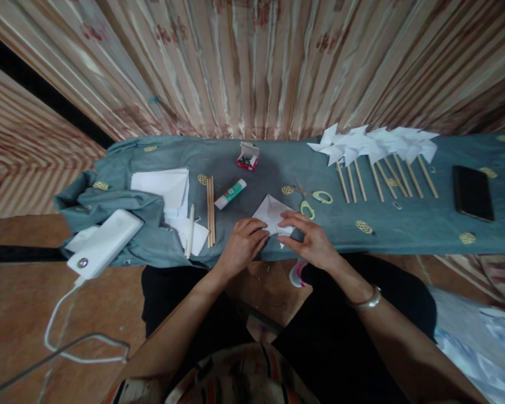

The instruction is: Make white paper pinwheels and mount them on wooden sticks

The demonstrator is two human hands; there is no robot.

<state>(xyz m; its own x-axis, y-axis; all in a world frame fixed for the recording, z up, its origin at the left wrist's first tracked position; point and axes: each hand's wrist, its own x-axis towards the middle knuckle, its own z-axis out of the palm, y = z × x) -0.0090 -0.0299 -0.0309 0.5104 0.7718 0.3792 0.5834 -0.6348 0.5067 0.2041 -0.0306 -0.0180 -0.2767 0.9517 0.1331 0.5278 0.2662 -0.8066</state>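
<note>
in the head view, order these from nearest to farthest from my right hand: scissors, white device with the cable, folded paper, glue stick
From the right hand:
1. Folded paper: touching the fingers.
2. Scissors: just beyond the hand.
3. Glue stick: to the left, past the paper.
4. White device: far left.

Right of the folded paper (270,209), the scissors (305,195) stand in the way; beyond them, bare cloth (421,231) leaves room along the near side to the black phone (473,192). Pinwheels (374,146) block the far right, but a gap lies between them and the red box (247,162). Leftward, the glue stick (230,194) and wooden sticks (211,212) bar the path
</note>
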